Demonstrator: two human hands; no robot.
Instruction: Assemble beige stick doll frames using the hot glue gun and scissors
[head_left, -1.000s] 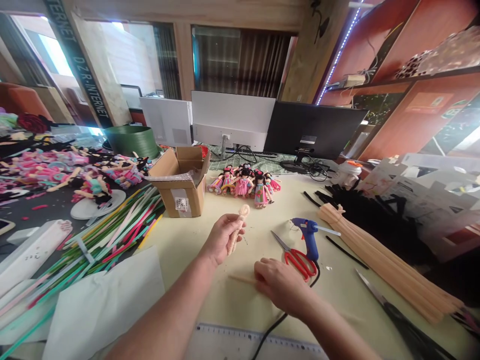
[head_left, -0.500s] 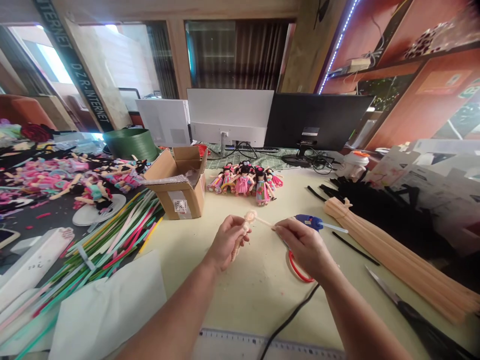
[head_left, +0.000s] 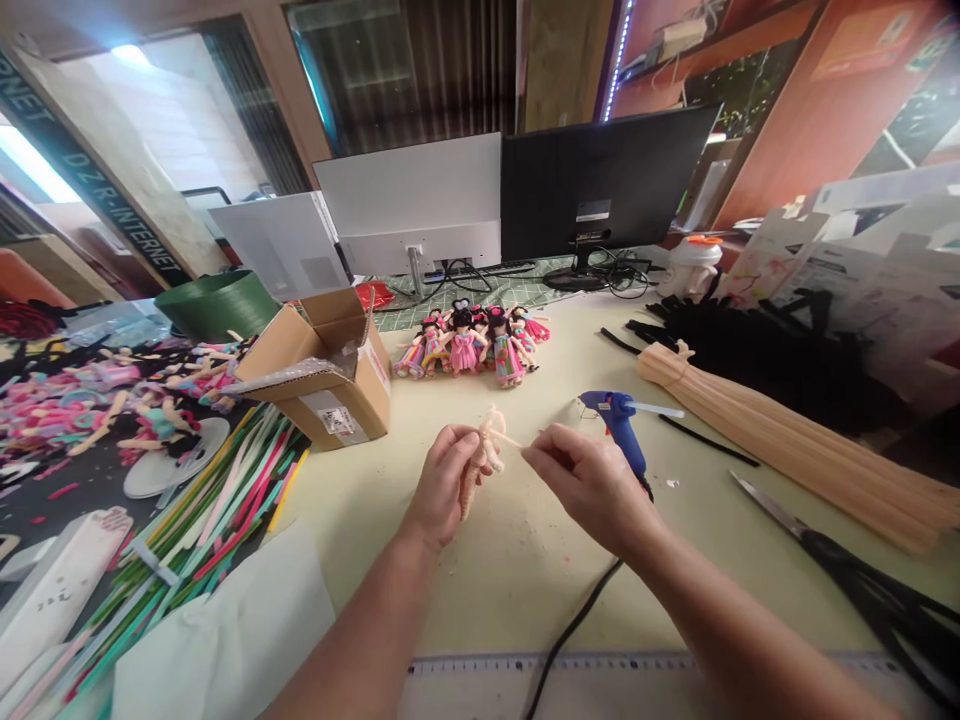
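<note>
A small beige figure twisted from fuzzy pipe cleaner [head_left: 491,455] is pinched upright between the thumb and fingers of my left hand [head_left: 444,482]. Its lower part hangs below that grip, partly covered by the fingers. From its top a loose beige strand runs to the right, where the closed fingertips of my right hand [head_left: 581,475] hold its end. Just behind the right hand lies a blue glue gun [head_left: 626,430] with a clear glue stick in its back. Several finished dolls [head_left: 469,340] with black hair and colourful dresses stand beyond both hands.
An open cardboard box [head_left: 330,385] stands left, beside bundled coloured pipe cleaners [head_left: 225,480] and heaped doll parts [head_left: 82,390]. Right lie a beige pipe cleaner bundle [head_left: 780,440], black pipe cleaners [head_left: 780,360] and black-handled scissors [head_left: 817,550]. A cord [head_left: 574,625] crosses the front.
My right hand has come closer to the left, and the strand now bends at the figure's top. A red loop by the right wrist no longer shows. The view has tilted.
</note>
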